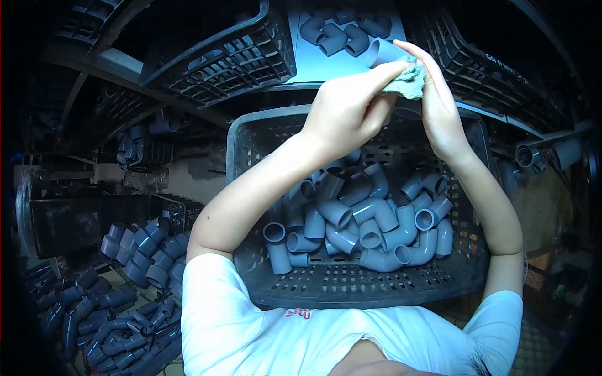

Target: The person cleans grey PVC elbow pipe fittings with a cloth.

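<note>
Above the far rim of a black crate, my left hand [351, 109] is closed on a crumpled light-green cloth [409, 81]. My right hand [442, 109] is curved round a grey plastic pipe fitting [381, 52], its fingertips at the fitting's upper edge. The cloth is pressed against the fitting between both hands. One open end of the fitting faces left; the rest is hidden by the cloth and fingers. Below the hands, many grey pipe elbows [375, 212] lie heaped in the black crate [301, 289].
Several grey elbows [332, 39] rest on a white surface [307, 70] beyond the crate. Black crates stand at upper left [219, 66] and upper right [483, 69]. More grey fittings [147, 247] are piled on the lower left. Other fittings [530, 156] sit at the right.
</note>
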The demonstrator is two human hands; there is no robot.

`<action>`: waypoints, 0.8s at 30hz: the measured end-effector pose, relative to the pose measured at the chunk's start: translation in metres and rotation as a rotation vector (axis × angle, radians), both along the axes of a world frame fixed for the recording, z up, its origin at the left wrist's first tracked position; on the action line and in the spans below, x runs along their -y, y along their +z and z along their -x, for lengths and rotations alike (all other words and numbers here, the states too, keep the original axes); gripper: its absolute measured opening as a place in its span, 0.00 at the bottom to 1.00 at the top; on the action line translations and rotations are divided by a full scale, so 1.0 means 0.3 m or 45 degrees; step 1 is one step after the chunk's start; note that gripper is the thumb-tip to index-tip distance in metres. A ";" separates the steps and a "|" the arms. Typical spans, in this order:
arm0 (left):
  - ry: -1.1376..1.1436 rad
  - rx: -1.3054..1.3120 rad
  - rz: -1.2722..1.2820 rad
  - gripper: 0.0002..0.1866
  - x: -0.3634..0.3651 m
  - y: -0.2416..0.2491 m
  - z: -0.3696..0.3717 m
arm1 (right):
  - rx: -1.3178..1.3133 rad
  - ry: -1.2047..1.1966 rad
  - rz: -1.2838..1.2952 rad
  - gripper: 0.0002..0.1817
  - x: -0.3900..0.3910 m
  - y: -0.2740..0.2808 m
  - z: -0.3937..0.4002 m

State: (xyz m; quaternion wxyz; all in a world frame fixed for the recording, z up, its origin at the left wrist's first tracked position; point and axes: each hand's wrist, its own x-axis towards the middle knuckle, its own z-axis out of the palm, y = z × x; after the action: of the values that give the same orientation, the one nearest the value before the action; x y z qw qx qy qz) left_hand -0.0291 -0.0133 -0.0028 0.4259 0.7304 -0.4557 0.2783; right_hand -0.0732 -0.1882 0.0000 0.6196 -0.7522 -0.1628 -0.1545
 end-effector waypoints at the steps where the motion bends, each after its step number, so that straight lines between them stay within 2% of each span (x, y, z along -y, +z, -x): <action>1: -0.046 -0.072 -0.020 0.25 -0.007 0.003 -0.004 | -0.030 0.034 -0.059 0.23 0.005 0.000 -0.004; 2: -0.093 -0.145 -0.038 0.25 -0.013 0.004 -0.009 | -0.029 0.035 -0.056 0.23 0.002 0.007 0.004; 3: -0.051 -0.064 0.035 0.23 -0.014 0.010 -0.021 | -0.183 0.067 -0.231 0.24 -0.016 0.035 0.022; 4: -0.013 -0.169 0.054 0.22 -0.021 0.026 -0.026 | -0.338 0.097 -0.407 0.25 -0.026 0.049 0.033; 6: 0.041 -0.113 0.195 0.21 -0.027 0.040 -0.050 | -0.377 0.213 -0.441 0.27 -0.004 0.027 0.022; 8: 0.084 -0.077 0.127 0.23 -0.044 0.040 -0.043 | -0.157 0.154 -0.087 0.31 0.002 0.008 0.008; 9: 0.074 -0.003 -0.018 0.23 -0.046 0.038 -0.031 | -0.156 0.107 -0.092 0.37 0.010 0.008 0.007; 10: 0.063 0.068 -0.163 0.24 -0.045 0.038 -0.016 | -0.157 0.109 -0.089 0.37 0.017 0.008 0.006; 11: 0.054 0.004 -0.357 0.28 -0.041 0.041 0.001 | -0.144 0.036 0.029 0.36 0.023 0.008 0.008; 12: 0.054 0.001 -0.355 0.28 -0.040 0.044 0.000 | -0.132 -0.037 0.147 0.35 0.025 0.007 0.008; 14: 0.160 0.116 -0.396 0.29 -0.039 0.042 -0.008 | -0.132 -0.008 0.081 0.33 0.027 0.012 -0.001; 16: 0.232 0.238 -0.222 0.29 -0.051 0.043 -0.039 | -0.201 0.041 -0.104 0.31 0.031 0.037 -0.009; 18: 0.178 0.202 -0.119 0.31 -0.065 0.030 -0.063 | -0.177 0.046 -0.103 0.29 0.047 0.036 -0.015; 20: 0.072 0.295 -0.207 0.33 -0.058 0.020 -0.049 | -0.431 0.183 -0.478 0.28 0.057 0.048 -0.002; 21: -0.036 0.229 -0.206 0.34 -0.046 0.014 -0.034 | -0.477 0.201 -0.525 0.28 0.049 0.068 0.010; 24: -0.023 0.442 -0.274 0.32 -0.036 0.023 -0.027 | -0.624 0.281 -0.632 0.26 0.030 0.076 0.025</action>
State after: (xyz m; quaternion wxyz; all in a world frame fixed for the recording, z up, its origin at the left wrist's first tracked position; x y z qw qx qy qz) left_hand -0.0210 -0.0024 0.0042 0.2631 0.7087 -0.5558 0.3459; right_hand -0.0807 -0.1972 0.0228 0.8169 -0.5714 -0.0472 0.0630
